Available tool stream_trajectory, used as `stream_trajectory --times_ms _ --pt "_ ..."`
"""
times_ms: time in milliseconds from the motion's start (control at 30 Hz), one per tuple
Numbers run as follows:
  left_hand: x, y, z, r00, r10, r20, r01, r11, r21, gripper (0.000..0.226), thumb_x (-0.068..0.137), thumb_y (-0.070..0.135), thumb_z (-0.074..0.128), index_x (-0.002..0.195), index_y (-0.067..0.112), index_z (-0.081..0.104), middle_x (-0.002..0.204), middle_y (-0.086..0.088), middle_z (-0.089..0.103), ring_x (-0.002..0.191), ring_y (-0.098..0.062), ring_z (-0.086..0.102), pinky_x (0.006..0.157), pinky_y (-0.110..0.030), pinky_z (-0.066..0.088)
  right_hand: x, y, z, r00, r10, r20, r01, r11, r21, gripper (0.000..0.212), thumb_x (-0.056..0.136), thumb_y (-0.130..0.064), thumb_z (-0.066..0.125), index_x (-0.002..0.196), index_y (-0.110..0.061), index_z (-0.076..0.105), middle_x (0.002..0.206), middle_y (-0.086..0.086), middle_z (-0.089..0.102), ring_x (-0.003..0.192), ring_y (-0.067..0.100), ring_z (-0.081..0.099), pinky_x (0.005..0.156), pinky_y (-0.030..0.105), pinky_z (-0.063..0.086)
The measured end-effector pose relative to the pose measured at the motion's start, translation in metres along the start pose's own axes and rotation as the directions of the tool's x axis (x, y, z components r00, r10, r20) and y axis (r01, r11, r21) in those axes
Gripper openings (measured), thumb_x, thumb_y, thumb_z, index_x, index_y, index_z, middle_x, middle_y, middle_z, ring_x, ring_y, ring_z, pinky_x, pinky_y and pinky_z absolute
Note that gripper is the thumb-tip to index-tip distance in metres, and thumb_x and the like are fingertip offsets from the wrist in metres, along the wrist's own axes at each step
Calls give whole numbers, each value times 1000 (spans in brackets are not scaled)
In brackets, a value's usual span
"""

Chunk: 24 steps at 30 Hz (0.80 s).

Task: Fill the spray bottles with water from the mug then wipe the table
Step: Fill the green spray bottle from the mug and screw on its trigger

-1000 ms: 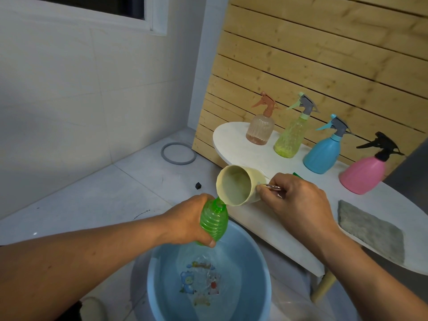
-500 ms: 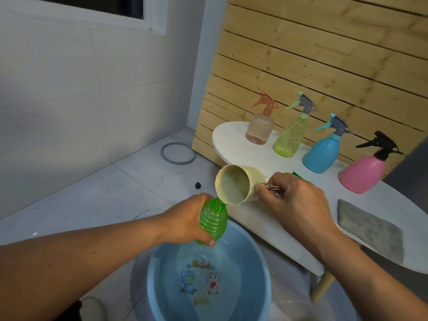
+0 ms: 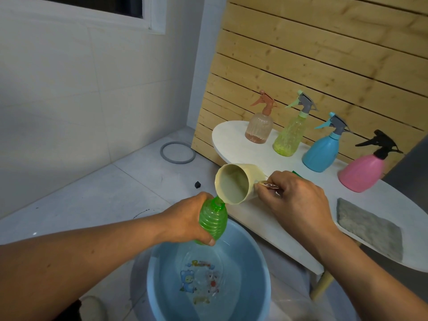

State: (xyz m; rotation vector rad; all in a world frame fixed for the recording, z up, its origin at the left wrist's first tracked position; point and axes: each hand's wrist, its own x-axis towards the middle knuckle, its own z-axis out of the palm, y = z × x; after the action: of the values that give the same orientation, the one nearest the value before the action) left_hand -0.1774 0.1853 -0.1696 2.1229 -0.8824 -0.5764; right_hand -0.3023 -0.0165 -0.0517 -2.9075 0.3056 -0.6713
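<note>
Nearest, down on the pale tiled floor, sits a round light-blue plastic basin point(image 3: 264, 295) with water in it and cartoon animal figures printed on its bottom. Just above its far rim the left hand point(image 3: 185, 222) wraps fingers and thumb around a translucent green ribbed plastic bottle point(image 3: 212, 222), bulbous, with its spray head off and its open neck tipped up toward the right. The right hand point(image 3: 296, 200) pinches the handle of a cream-coloured faceted plastic mug point(image 3: 236, 183), tilted almost onto its side so that its rim touches the green bottle's neck; pale water lies inside the mug against the lower wall. Behind the hands runs a smooth white oval table point(image 3: 234, 141) on a light wooden leg. On its near right part lies a flat grey fuzzy rectangular cloth point(image 3: 368, 230). A small dark-green piece shows just past the right hand's knuckles; I cannot tell what it is. Along the table's far edge four spray bottles stand upright in a row, apart from one another: a clear ribbed rounded bottle with a brown-orange trigger head point(image 3: 259, 128) and a little fluid at the bottom, a tall yellow-green textured bottle with a grey trigger point(image 3: 289, 137), a smooth opaque blue bottle with a grey and turquoise trigger point(image 3: 320, 154), and a squat pink bottle with a black trigger point(image 3: 361, 173). Behind them leans a panel of horizontal pale pine slats point(image 3: 324, 56). On the floor to the left lie a grey ring point(image 3: 177, 152) and a small black block point(image 3: 197, 184).
</note>
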Motion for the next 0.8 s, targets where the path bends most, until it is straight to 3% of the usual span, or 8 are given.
stream_trajectory --times_ms 800 --pt "-1 2 0 1000 -4 -3 4 1000 -6 92 61 38 99 135 36 44 119 15 62 109 -6 62 95 -35 58 -2 -1 1 998 -58 -39 58 998 -19 36 94 -46 62 67 -26 49 64 -6 48 58 15 43 48 25 25"
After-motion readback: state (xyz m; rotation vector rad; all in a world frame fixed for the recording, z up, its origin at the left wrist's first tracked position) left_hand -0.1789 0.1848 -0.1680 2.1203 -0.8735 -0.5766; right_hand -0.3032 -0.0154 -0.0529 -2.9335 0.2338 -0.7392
